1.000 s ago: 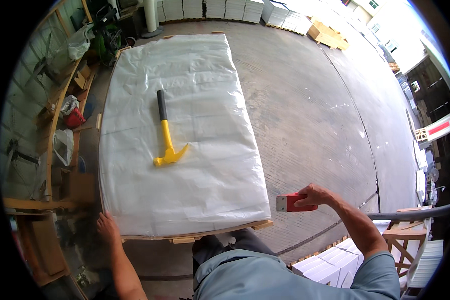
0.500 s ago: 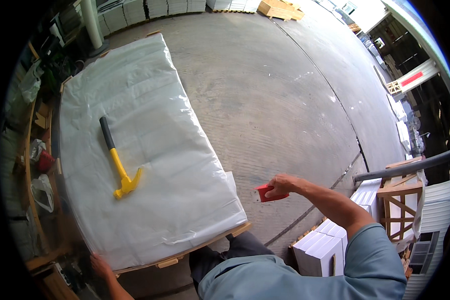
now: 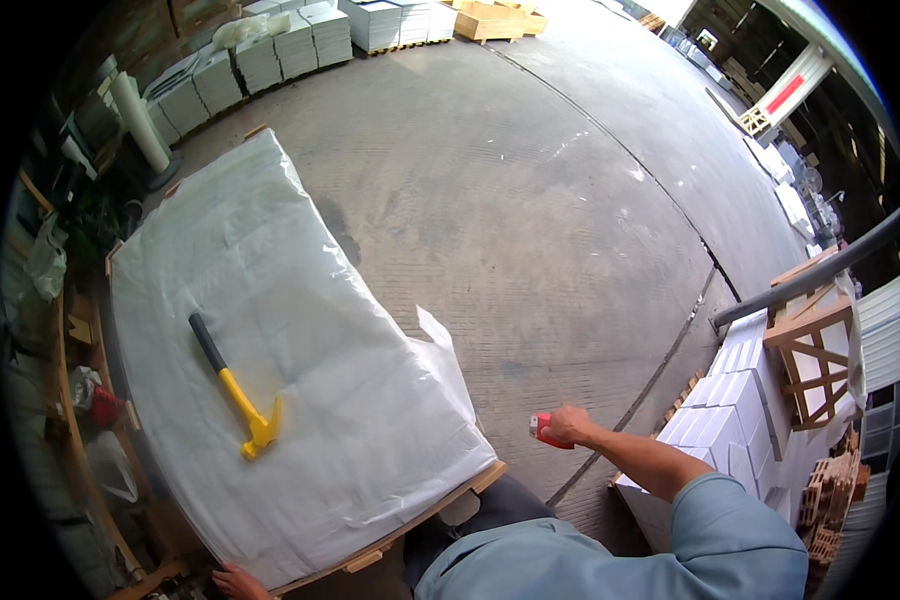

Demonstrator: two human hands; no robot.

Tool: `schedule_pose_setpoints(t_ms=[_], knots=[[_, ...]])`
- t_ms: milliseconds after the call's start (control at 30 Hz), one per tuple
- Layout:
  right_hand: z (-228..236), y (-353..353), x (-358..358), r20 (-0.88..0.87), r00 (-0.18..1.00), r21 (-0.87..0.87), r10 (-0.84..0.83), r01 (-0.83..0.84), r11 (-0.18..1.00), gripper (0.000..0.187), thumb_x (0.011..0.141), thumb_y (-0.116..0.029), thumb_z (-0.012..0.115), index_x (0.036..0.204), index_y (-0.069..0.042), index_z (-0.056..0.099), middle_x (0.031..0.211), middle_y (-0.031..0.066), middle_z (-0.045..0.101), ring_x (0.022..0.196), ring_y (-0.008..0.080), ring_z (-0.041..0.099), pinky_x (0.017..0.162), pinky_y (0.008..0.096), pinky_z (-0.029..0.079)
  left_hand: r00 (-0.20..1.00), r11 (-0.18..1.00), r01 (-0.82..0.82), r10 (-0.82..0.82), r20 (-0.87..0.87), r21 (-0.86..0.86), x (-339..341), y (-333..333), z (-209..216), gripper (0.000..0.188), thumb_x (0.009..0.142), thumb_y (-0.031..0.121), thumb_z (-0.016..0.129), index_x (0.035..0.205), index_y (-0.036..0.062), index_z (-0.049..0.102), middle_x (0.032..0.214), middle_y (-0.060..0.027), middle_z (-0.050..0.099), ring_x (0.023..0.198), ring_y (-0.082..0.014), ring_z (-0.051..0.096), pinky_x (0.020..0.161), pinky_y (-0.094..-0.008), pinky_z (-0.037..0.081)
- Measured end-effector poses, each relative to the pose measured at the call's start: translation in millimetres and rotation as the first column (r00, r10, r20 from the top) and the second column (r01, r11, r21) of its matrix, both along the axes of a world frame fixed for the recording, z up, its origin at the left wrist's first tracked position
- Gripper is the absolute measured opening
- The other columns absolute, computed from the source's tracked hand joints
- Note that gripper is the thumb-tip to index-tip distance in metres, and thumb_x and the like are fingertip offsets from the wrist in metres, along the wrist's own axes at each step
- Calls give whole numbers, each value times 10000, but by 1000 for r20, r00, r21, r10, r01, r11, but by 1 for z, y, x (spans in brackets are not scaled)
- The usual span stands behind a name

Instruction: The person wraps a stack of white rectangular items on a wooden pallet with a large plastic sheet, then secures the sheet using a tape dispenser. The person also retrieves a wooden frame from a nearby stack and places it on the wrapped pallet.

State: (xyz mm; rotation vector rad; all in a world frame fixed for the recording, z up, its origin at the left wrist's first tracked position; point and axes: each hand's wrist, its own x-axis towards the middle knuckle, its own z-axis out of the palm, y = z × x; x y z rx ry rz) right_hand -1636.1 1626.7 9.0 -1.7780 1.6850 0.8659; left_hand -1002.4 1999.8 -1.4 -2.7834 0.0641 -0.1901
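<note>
Within right fingers (image 3: pixel 559 429), 1 red tool (image 3: pixel 543 432)

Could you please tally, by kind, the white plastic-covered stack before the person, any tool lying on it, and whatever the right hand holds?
Stack covered in white plastic sheeting: 1
Yellow claw hammer with a black grip: 1
Red boxy tool with a metal-looking end, in the right hand: 1
Total: 3

- White plastic-wrapped stack (image 3: pixel 315 365), flat-topped and creased, a loose flap (image 3: pixel 444 360) sticking out along its right edge.
- Red tool (image 3: pixel 545 430) with a pale metal end pointing left, held in the right hand (image 3: pixel 569 426), apart from the stack.
</note>
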Motion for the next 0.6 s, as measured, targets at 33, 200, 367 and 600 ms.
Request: schedule_pose_setpoints(t_ms=[33, 200, 367, 600], knots=[[-4, 12, -6, 19, 998, -18, -56, 56, 998, 429, 783, -423, 571, 849, -16, 689, 882, 185, 672, 846, 347, 644, 716, 415, 509, 998, 998, -42, 40, 50, 40, -3, -9, 2, 529, 970, 447, 343, 1310, 51, 428, 1373, -108, 414, 1197, -299, 464, 935, -462, 408], [-21, 64, -47, 140, 941, -71, -308, 320, 945, 484, 767, -460, 591, 849, 9, 678, 862, 217, 660, 824, 375, 634, 717, 431, 506, 769, 711, 638, -564, 302, -295, -43, -61, -15, 403, 893, 165, 526, 1228, -50, 461, 1338, -208, 411, 1205, -368, 429, 993, -444, 359], [-36, 103, -97, 142, 872, -89, -468, 482, 872, 538, 756, -504, 596, 869, 16, 674, 884, 241, 652, 844, 391, 630, 725, 451, 502, 318, 198, 666, -948, 33, -719, -243, -201, 50, 355, 817, 60, 553, 1143, -65, 490, 1313, -241, 403, 1216, -425, 385, 1021, -497, 319], [-93, 94, -183, 203, 780, 21, -592, 601, 799, 552, 754, -531, 594, 916, -10, 682, 941, 240, 647, 899, 384, 623, 774, 446, 491, -2, -83, 600, -995, 102, -796, -371, -330, 73, 264, 814, 25, 538, 1064, -56, 563, 1186, -205, 527, 1147, -385, 468, 1003, -481, 349]])
